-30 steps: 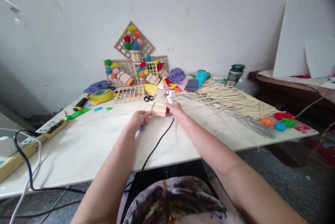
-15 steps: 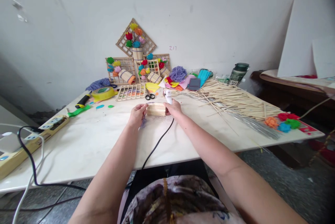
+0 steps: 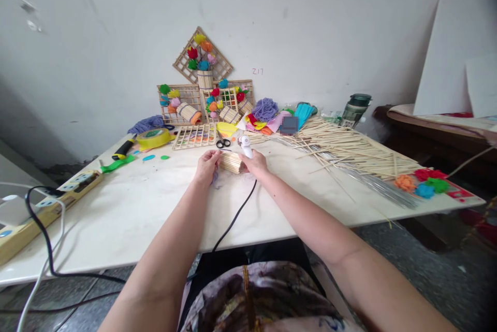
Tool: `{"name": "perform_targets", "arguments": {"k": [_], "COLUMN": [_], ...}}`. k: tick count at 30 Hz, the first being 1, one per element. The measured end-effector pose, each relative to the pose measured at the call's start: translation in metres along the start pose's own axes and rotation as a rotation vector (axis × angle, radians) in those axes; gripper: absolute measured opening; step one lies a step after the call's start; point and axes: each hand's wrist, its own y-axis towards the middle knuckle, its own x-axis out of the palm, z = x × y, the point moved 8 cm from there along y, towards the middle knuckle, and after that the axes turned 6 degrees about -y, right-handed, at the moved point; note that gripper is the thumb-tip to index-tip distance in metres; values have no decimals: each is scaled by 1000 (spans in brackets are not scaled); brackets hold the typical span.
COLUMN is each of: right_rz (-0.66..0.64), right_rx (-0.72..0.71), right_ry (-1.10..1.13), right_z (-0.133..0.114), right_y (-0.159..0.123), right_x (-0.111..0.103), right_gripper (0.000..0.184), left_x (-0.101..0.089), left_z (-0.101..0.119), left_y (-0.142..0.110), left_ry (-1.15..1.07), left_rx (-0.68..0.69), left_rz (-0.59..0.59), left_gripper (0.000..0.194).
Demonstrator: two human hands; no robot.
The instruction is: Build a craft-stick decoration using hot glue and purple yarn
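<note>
Since half a second ago, the stick bundle (image 3: 232,163) has been slanted, its right end brought nearer the person, and the white glue gun (image 3: 246,148) has been shifted slightly left with the right hand (image 3: 255,162). The bundle is held between both hands, just over the table (image 3: 155,218). Its left end is pinched in the closed fingers of the left hand (image 3: 208,166), purple yarn (image 3: 216,178) hanging below; the gun is gripped in the right, whose fingers also steady the bundle's other end. Yarn is apparently being wound and glued around the sticks — a judgement, since the contact is too small to see. For the next move, the strand should be kept taut — and fingertips kept clear of the nozzle.
</note>
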Motion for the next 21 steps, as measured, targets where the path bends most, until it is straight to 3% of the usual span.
{"name": "perform_targets", "arguments": {"k": [6, 10, 12, 17, 21], "right_rz": [-67, 57, 79, -146, -284], "right_rx": [40, -48, -94, -87, -93], "right_ry": [61, -55, 13, 495, 577], "right_z": [0, -7, -10, -16, -21], "right_y": [-3, -1, -2, -7, -15], "right_x": [1, -18, -23, -12, -8], "right_gripper": [33, 33, 31, 27, 21], "left_x": [-3, -5, -5, -7, -8], "left_z": [-1, -2, -2, -2, -3], "left_y": [1, 0, -1, -1, -1], "left_ry": [12, 23, 22, 31, 30], "left_rx": [0, -4, -3, -8, -11], "left_rz": [16, 28, 28, 46, 56], "left_gripper": [32, 32, 31, 30, 30]}}
